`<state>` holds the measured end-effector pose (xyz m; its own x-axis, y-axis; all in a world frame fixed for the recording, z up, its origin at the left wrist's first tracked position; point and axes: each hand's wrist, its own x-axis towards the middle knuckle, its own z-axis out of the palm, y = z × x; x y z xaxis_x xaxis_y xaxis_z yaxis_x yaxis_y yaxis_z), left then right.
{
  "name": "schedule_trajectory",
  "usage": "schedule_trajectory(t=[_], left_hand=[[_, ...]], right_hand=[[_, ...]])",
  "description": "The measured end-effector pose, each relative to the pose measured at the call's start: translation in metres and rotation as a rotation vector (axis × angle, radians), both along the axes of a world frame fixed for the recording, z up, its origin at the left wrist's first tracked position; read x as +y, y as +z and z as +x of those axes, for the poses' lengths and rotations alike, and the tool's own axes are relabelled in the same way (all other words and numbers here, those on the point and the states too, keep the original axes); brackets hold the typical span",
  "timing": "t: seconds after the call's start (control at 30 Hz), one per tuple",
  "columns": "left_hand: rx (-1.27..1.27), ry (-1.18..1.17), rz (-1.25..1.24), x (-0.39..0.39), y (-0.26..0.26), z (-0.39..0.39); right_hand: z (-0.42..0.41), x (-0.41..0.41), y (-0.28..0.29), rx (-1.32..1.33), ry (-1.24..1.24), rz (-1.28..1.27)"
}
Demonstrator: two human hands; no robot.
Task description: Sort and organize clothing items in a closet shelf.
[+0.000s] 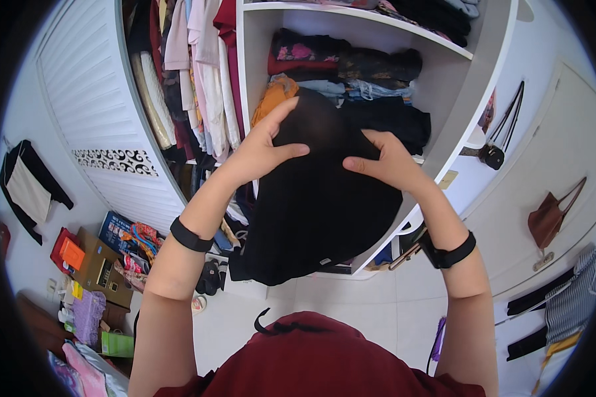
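Observation:
A black garment [328, 213] hangs between my two hands in front of the wardrobe. My left hand [265, 141] grips its upper left part, thumb across the front of the cloth. On the other side, my right hand [387, 159] holds the cloth with its thumb in front. Part of the fabric near the top looks thin and sheer. A small pale tag shows near the lower hem. Behind the garment is an open wardrobe shelf with folded dark clothes [392, 116], folded jeans [377, 89] and an orange cloth [275, 97]. The fingertips of both hands are partly hidden by the cloth.
Hanging clothes [203, 74] fill the compartment on the left, beside a white louvred door [89, 89]. Boxes [92, 268] and bags crowd the floor at left. A brown bag [546, 218] hangs on the door at right. White shelf walls [457, 109] frame the folded clothes.

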<state>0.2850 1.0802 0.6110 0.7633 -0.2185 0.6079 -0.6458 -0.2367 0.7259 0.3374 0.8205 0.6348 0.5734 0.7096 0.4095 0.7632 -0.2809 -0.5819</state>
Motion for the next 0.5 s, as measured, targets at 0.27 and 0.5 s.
schedule_trajectory(t=[0.27,0.5], left_hand=[[0.12,0.003,-0.294,0.033,-0.037,-0.002],[0.216,0.276,-0.739,0.049,-0.118,0.006]], right_hand=[[-0.015,0.058,0.019,-0.159,0.026,-0.055],[-0.014,0.104,0.034,0.538,-0.218,0.029]])
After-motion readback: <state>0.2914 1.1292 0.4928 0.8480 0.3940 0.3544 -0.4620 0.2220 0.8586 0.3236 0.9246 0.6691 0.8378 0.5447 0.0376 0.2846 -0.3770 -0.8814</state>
